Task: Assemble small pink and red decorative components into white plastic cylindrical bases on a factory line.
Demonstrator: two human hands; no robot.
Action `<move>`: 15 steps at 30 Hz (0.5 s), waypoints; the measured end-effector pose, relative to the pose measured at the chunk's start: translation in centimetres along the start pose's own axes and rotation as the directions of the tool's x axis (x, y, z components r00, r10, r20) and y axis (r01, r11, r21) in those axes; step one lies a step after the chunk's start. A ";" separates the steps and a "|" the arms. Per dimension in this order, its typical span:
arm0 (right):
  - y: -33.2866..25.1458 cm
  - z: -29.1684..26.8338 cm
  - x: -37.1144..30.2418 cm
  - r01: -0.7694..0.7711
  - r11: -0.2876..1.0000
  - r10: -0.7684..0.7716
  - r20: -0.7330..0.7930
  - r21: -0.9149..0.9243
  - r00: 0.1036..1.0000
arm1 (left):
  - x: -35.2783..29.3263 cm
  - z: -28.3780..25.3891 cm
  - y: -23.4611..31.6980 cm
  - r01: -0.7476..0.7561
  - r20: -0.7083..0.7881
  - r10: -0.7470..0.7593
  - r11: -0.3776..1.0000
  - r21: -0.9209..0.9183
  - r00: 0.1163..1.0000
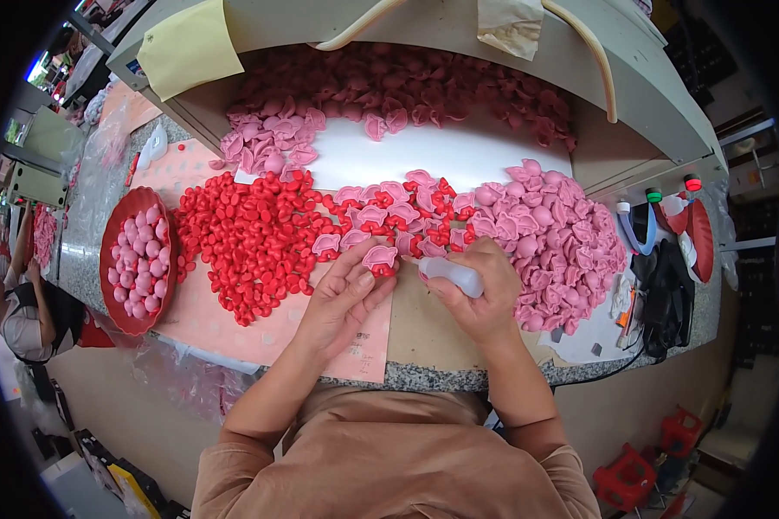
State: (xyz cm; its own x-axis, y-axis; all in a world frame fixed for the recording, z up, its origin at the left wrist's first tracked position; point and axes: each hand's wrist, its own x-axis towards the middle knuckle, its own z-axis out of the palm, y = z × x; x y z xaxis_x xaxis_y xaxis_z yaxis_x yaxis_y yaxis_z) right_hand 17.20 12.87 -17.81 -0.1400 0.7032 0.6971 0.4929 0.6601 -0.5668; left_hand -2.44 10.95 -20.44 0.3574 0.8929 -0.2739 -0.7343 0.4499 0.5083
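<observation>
Between the fingertips of my left hand is a pink hollow plastic piece with a red part at its lower edge. My right hand grips a translucent white squeeze bottle, tilted so its thin nozzle points left at the pink piece. Whether the tip touches it is hard to tell. Just beyond my hands lie several pink pieces with red parts. A heap of small glossy red parts spreads to the left, and a heap of pink shells lies to the right.
A red scalloped basin of pink balls stands at left. Ahead, a grey hooded box holds more pink pieces around a white sheet. Capped bottles and a black object sit at right. Another person works far left.
</observation>
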 end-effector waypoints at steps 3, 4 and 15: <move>0.0 0.1 0.0 0.016 1.000 -0.016 0.009 -0.003 1.000 | 0.0 -0.3 -0.1 0.000 0.017 0.000 1.000 -0.013 1.000; -0.1 0.1 0.0 0.016 1.000 -0.016 0.011 -0.003 1.000 | 0.0 -0.3 -0.1 -0.001 0.016 0.001 1.000 -0.014 1.000; 0.0 0.3 -0.1 0.047 0.999 -0.047 0.009 0.007 0.999 | 0.2 -0.7 -0.4 -0.031 -0.022 0.030 0.999 -0.020 0.999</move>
State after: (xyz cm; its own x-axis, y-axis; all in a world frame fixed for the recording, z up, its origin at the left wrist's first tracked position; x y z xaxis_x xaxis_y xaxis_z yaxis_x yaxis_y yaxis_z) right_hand 16.95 12.84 -18.00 -0.1711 0.6739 0.7187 0.4800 0.6941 -0.5365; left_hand -2.47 10.89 -21.22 0.3222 0.9055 -0.2761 -0.7564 0.4217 0.5001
